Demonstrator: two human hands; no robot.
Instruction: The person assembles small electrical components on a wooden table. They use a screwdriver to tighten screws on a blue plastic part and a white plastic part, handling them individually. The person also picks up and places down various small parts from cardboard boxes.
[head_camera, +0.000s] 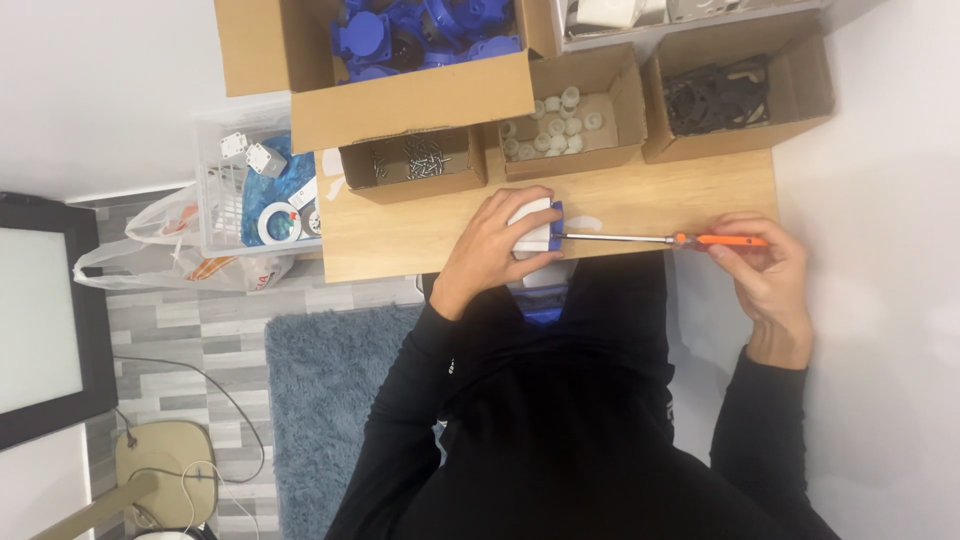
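A small wooden surface (640, 200) stands against a white wall, with grey plank flooring and a blue shaggy rug (320, 400) below it. Seen from the head camera, the left hand (497, 243) is clenched around a white and blue plastic part (538, 228), pressing it down on the surface near its front edge. The right hand (765, 268) is gripping the orange handle of a screwdriver (660, 238), whose metal shaft lies level across the surface with its tip touching the blue side of the part. Along the back of the surface sits a row of cardboard boxes: a large one with blue plastic parts (420, 30), a low one with screws (415, 160), one with small white caps (555, 120), and one with black parts (715, 95). To the left of the surface, a clear plastic bin (225, 190) holds white pieces and a roll of tape, with a plastic bag (170, 255) just beside it. The person wears black sleeves.
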